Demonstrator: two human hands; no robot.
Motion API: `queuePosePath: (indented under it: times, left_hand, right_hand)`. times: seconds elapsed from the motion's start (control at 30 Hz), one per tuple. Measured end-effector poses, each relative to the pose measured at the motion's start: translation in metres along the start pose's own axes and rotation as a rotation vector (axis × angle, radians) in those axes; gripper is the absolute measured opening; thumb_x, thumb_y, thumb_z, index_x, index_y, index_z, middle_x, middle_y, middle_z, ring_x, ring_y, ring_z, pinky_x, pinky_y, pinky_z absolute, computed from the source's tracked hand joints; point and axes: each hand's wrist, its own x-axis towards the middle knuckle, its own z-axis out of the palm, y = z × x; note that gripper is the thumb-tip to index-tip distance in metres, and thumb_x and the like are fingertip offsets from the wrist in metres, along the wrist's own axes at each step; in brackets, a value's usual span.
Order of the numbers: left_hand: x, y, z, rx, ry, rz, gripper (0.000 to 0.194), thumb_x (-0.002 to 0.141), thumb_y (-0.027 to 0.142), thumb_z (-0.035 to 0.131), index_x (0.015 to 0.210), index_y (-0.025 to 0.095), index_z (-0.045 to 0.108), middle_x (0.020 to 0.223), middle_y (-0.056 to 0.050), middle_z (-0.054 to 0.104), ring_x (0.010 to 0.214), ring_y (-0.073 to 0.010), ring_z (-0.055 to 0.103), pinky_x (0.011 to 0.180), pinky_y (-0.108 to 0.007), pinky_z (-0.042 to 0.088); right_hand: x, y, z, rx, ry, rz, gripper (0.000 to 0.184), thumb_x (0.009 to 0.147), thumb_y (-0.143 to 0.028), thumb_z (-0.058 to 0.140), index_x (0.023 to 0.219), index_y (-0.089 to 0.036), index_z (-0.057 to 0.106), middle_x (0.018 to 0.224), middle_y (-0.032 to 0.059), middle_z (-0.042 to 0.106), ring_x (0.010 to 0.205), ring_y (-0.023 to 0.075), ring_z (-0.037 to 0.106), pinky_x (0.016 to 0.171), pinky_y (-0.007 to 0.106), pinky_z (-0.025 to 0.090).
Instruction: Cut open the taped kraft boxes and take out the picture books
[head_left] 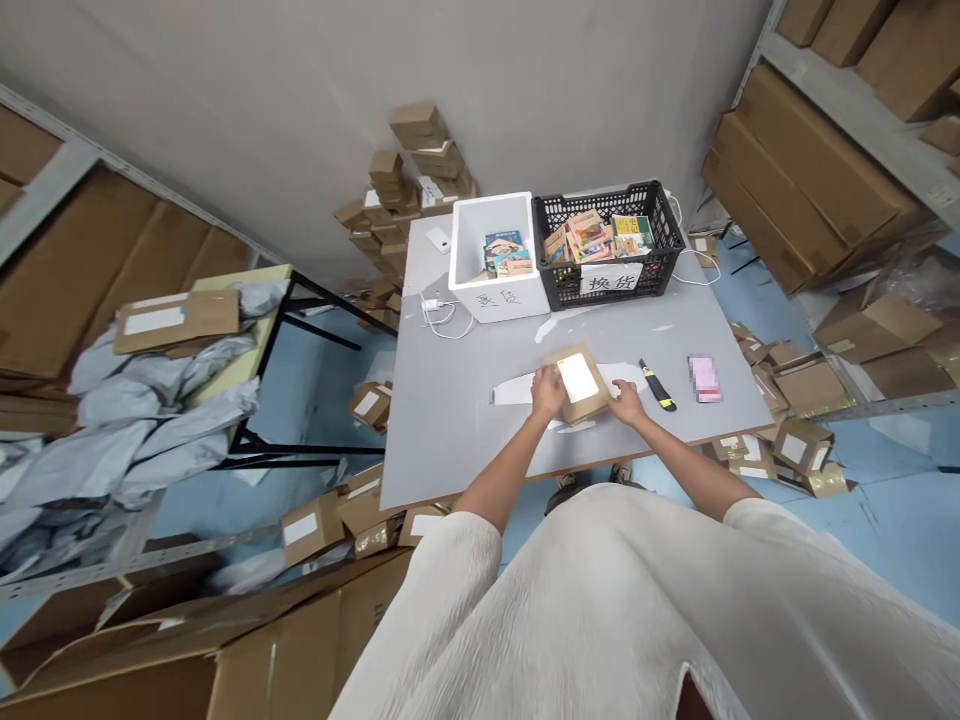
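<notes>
A small brown cardboard box point(587, 408) with a white label on top lies on the grey table point(450, 410). My left hand point(548, 391) grips its left side, fingers curled at the edge. At the right side, my right hand point(625, 401) has its fingers bent against the box's lower right edge. A white paper strip point(514, 391) extends from under the box on both sides. Just right of my right hand lies a black and yellow utility knife point(658, 386). Farther right is a pink, blurred-out item point(704, 379).
A white foam bin point(501, 302) and a black plastic crate point(611, 284), both holding books, stand at the table's back. A white cable point(448, 322) lies near the bin. Cardboard boxes point(315, 525) cover the floor around the table. Grey mailing bags point(150, 420) pile up at left.
</notes>
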Motion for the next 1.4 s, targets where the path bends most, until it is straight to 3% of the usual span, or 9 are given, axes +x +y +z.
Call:
queuePosePath:
  times: [0.13,0.3,0.4,0.53,0.73,0.87,1.0,1.13,1.4]
  left_hand:
    - [0.031,0.015,-0.004,0.047,-0.058,0.119,0.063,0.088,0.01,0.057,0.149,0.026,0.06,0.158,-0.013,0.057,0.152,-0.0329,0.05,0.127,-0.052,0.042]
    - [0.059,0.021,-0.003,0.118,-0.156,0.173,0.064,0.089,0.011,0.059,0.151,0.028,0.059,0.156,-0.012,0.062,0.151,-0.0334,0.052,0.127,-0.054,0.04]
    - [0.065,0.019,-0.002,0.192,-0.209,0.156,0.055,0.093,0.017,0.06,0.147,0.027,0.06,0.151,-0.015,0.065,0.148,-0.0358,0.054,0.125,-0.056,0.039]
    - [0.061,0.01,-0.003,0.273,-0.207,0.091,0.047,0.096,0.027,0.061,0.143,0.023,0.062,0.145,-0.021,0.065,0.143,-0.0411,0.057,0.122,-0.057,0.04]
    - [0.042,-0.019,-0.011,0.172,-0.246,-0.088,0.064,0.101,0.041,0.058,0.16,0.02,0.049,0.142,-0.022,0.07,0.134,-0.0395,0.067,0.111,-0.05,0.051]
    - [0.034,-0.033,-0.014,0.093,-0.242,-0.242,0.078,0.105,0.049,0.054,0.17,0.012,0.034,0.14,-0.024,0.074,0.138,-0.0384,0.067,0.112,-0.048,0.05]
    - [0.034,-0.035,-0.01,-0.099,-0.202,-0.305,0.073,0.106,0.048,0.054,0.169,0.016,0.038,0.156,-0.02,0.066,0.144,-0.0319,0.064,0.115,-0.041,0.049]
    - [0.031,-0.029,-0.002,-0.2,-0.219,-0.319,0.074,0.104,0.049,0.058,0.169,0.019,0.039,0.156,-0.018,0.066,0.146,-0.0316,0.063,0.117,-0.041,0.048]
    - [0.036,-0.02,-0.009,-0.263,-0.045,-0.288,0.071,0.107,0.06,0.05,0.165,0.02,0.042,0.14,-0.015,0.07,0.132,-0.0283,0.068,0.111,-0.037,0.051]
  right_hand:
    - [-0.008,0.008,-0.005,0.011,0.039,0.132,0.054,0.081,-0.03,0.073,0.134,-0.023,0.063,0.122,0.0121,0.073,0.112,0.0305,0.074,0.107,0.041,0.057]
    - [-0.015,0.008,-0.003,0.147,-0.092,0.261,0.068,0.088,-0.035,0.07,0.151,-0.021,0.049,0.089,0.0001,0.078,0.084,0.0232,0.076,0.094,0.038,0.06]
    - [-0.017,0.004,-0.003,0.2,-0.076,0.272,0.078,0.088,-0.036,0.071,0.159,-0.02,0.044,0.093,0.0006,0.079,0.083,0.0221,0.076,0.093,0.038,0.061]
    - [-0.015,-0.002,-0.007,0.193,-0.01,0.246,0.087,0.084,-0.036,0.075,0.164,-0.023,0.042,0.113,0.0071,0.081,0.102,0.0284,0.077,0.102,0.045,0.061]
    - [0.006,-0.008,-0.009,0.302,0.001,0.044,0.094,0.081,-0.026,0.073,0.168,-0.029,0.039,0.163,0.0124,0.059,0.139,0.0295,0.064,0.119,0.047,0.052]
    - [0.027,-0.014,-0.01,0.292,-0.024,0.086,0.085,0.085,-0.029,0.07,0.166,-0.025,0.045,0.165,0.0156,0.056,0.141,0.0293,0.064,0.122,0.046,0.049]
    - [0.04,-0.018,-0.008,0.248,-0.04,0.14,0.083,0.089,-0.034,0.068,0.167,-0.023,0.043,0.158,0.0154,0.062,0.138,0.0283,0.065,0.123,0.045,0.048]
    - [0.041,-0.023,-0.008,0.263,-0.032,0.148,0.082,0.091,-0.039,0.068,0.167,-0.024,0.042,0.156,0.0138,0.064,0.136,0.027,0.066,0.122,0.043,0.049]
    - [0.036,-0.045,-0.027,0.363,0.128,0.04,0.07,0.093,-0.046,0.068,0.157,-0.025,0.053,0.147,0.0118,0.07,0.129,0.0273,0.069,0.114,0.041,0.053]
